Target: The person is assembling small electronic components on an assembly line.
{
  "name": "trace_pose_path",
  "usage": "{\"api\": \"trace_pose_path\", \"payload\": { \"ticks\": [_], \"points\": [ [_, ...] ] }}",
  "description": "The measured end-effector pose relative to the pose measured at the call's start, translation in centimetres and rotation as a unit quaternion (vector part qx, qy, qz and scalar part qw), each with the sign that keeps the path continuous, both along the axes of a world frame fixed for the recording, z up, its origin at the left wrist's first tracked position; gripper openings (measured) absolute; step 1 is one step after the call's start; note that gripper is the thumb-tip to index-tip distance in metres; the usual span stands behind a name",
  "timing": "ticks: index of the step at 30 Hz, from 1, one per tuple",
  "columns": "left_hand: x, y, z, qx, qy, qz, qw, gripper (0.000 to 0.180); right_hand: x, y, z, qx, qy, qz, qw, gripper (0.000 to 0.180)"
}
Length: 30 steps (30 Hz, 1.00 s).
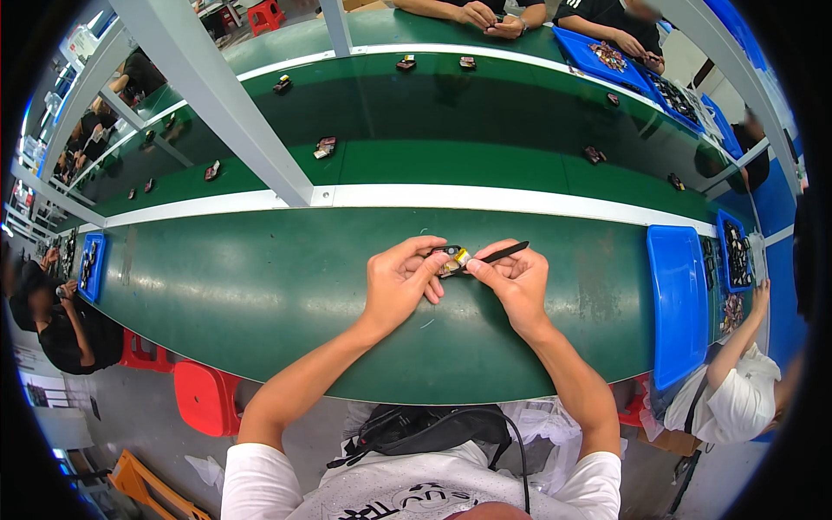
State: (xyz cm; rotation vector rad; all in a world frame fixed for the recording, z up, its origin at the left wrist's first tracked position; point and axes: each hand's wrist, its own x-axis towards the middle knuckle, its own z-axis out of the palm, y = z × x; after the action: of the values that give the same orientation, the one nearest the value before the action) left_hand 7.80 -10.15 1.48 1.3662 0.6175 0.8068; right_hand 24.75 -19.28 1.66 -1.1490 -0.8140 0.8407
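Over the middle of the green workbench [260, 286], my left hand [400, 282] is closed round the edge of a small black electronic housing [449, 263]. A yellow-and-silver part [462, 257] shows at the housing's right side. My right hand [518, 282] is closed on a slim black stick-shaped tool [506, 251], which slants up to the right; whether it is a pen or tweezers I cannot tell. The right thumb is close against the yellow-and-silver part. Fingers hide the far side of the housing.
Beyond a white rail [416, 198] runs a green belt carrying several small dark assemblies [325, 147]. A grey metal post [230, 95] rises at its near edge. A large blue tray [679, 303] lies at the right. Co-workers sit around; a red stool [206, 399] stands left.
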Motion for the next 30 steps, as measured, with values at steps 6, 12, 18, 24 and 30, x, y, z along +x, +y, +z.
{"api": "trace_pose_path", "payload": {
  "ticks": [6,12,18,24,30],
  "points": [
    [-0.2,0.8,-0.3,-0.105,-0.032,-0.075,0.991,0.027,-0.2,-0.5,0.4,0.027,-0.046,-0.012,0.999,0.011],
    [-0.1,0.7,0.0,-0.112,-0.037,-0.078,0.99,0.028,-0.7,-1.0,0.7,0.034,-0.17,-0.057,0.983,0.009],
    [-0.2,0.7,-0.3,-0.072,-0.037,-0.072,0.994,0.031,-0.7,-0.9,0.8,0.042,-0.188,-0.064,0.979,0.008],
    [-0.2,0.7,0.0,-0.092,-0.055,-0.074,0.991,0.03,-0.9,-1.1,0.4,0.058,-0.238,-0.085,0.966,0.01],
    [-0.2,0.5,-0.1,-0.067,-0.06,-0.08,0.993,0.032,-0.8,-1.2,0.4,0.082,-0.278,-0.08,0.954,0.011]
  ]
}}
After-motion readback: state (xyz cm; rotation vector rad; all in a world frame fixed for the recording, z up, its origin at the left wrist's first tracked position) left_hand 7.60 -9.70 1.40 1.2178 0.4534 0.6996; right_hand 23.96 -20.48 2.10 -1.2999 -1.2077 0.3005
